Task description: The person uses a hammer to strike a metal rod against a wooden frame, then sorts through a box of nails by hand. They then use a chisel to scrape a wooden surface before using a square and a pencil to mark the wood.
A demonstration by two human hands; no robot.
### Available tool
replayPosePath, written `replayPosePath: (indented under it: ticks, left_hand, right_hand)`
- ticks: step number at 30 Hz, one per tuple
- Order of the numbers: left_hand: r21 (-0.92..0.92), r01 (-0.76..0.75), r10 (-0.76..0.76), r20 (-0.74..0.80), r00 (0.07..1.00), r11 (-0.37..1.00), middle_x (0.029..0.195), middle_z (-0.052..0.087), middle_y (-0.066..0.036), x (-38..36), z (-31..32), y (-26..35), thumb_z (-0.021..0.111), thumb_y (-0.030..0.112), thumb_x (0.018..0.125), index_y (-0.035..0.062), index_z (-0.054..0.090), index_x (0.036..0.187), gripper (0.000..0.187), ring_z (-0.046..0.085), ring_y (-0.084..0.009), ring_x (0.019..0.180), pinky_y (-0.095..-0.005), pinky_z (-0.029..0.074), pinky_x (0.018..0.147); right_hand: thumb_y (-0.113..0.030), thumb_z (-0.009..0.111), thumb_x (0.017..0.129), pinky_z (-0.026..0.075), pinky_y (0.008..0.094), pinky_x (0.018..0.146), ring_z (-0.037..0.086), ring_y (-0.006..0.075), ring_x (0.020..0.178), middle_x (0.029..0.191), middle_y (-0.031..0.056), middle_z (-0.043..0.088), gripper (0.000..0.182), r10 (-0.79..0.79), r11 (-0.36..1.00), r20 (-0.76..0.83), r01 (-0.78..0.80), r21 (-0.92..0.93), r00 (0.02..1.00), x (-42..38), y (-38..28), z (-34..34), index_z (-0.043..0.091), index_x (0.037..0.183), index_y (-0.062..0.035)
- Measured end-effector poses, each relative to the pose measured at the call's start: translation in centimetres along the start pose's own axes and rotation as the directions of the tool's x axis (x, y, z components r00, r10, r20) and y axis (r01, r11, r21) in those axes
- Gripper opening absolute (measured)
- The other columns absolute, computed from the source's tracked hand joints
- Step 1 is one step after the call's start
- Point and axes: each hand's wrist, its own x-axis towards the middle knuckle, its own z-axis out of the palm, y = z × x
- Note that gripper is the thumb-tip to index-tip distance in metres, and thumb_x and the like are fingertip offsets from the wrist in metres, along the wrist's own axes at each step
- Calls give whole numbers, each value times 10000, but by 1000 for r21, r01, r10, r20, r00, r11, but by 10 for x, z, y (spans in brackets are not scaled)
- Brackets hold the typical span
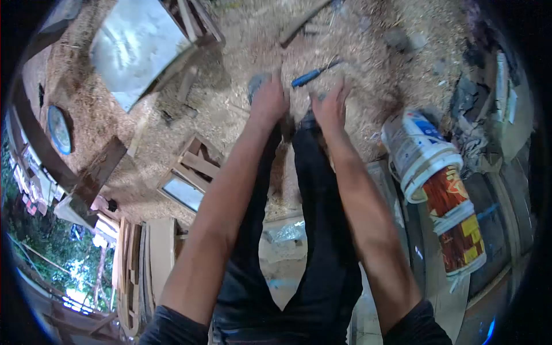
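My left hand (270,102) is low over the wood shavings, one finger stretched forward and the rest blurred; I see nothing held in it. Just beside it is a grey rounded thing (256,86), perhaps the tip of a shoe, partly covered by the hand. My right hand (332,105) has its thumb and fingers apart, with nothing between them. Between and slightly beyond the hands lies a tool with a blue handle (306,78) and a thin dark shaft, like a screwdriver or chisel. Neither hand visibly touches it.
Wood shavings (356,46) cover the ground. A pale sheet (135,49) lies at upper left, a small wooden frame (192,172) by my left forearm. Plastic buckets (422,152) lie at right. A curved wood piece (302,23) lies ahead; boards (158,247) stand at lower left.
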Motion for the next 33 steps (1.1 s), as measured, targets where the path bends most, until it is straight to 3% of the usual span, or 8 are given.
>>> replayPosePath:
  ticks: [2,6,8,13,18,22,25,33]
  left_hand:
    - [53,8,-12,80,997,999,1106,606,-250,11,25,-13,609,210,873,-13,465,1202,423,608,-421,1022,-483,506,881]
    - [0,-53,52,167,985,999,1111,611,-244,59,65,-21,612,225,880,-6,461,1191,416,615,-421,1019,-487,507,874]
    - [-69,-153,160,110,981,986,1062,629,-266,69,103,-39,598,227,886,5,456,1156,377,633,-428,986,-501,512,848]
    - [-106,-63,83,192,978,992,931,661,-285,70,126,-25,560,221,905,4,446,1103,315,665,-441,869,-542,518,781]
    - [-138,-102,117,101,988,985,1052,628,-249,91,108,-11,608,239,875,17,487,1094,334,626,-394,1014,-502,496,873]
    - [191,-352,360,-6,933,916,1296,511,-155,121,94,9,653,193,802,27,514,1182,437,472,-291,1241,-430,395,1012]
    - [296,-441,498,-155,853,847,1313,506,-154,151,88,24,616,177,827,22,507,1220,436,479,-295,1240,-425,387,1028]
    - [415,-436,537,-165,827,798,1387,471,-153,194,100,25,538,104,867,33,493,1209,352,415,-307,1335,-429,371,1049]
  right_hand:
    - [-343,709,864,503,515,887,550,511,1097,1298,404,392,912,50,997,-97,-45,55,994,20,22,44,137,1453,53]
    - [-376,709,854,487,507,893,598,494,1012,1011,345,609,772,349,928,28,-350,124,937,61,42,95,311,1278,130]
    - [-373,717,849,484,509,884,603,495,1000,1003,341,612,711,353,926,3,-349,146,936,68,48,111,359,1222,114]
    - [-332,754,823,485,506,863,610,480,1006,1003,326,625,580,444,877,-1,-435,205,896,83,52,133,487,1089,109]
    - [-304,746,824,490,522,801,631,481,897,905,294,644,458,393,897,37,-392,204,919,89,63,136,543,987,74]
    - [-264,725,840,477,530,766,625,477,848,873,283,636,390,342,898,-75,-303,318,937,91,58,122,546,966,59]
    - [-219,714,843,469,523,789,612,469,862,872,270,626,352,332,892,-107,-275,358,937,105,54,115,546,980,58]
    - [-239,708,820,474,496,829,613,436,929,954,251,628,354,237,962,-260,-189,197,936,145,66,114,579,1000,37]
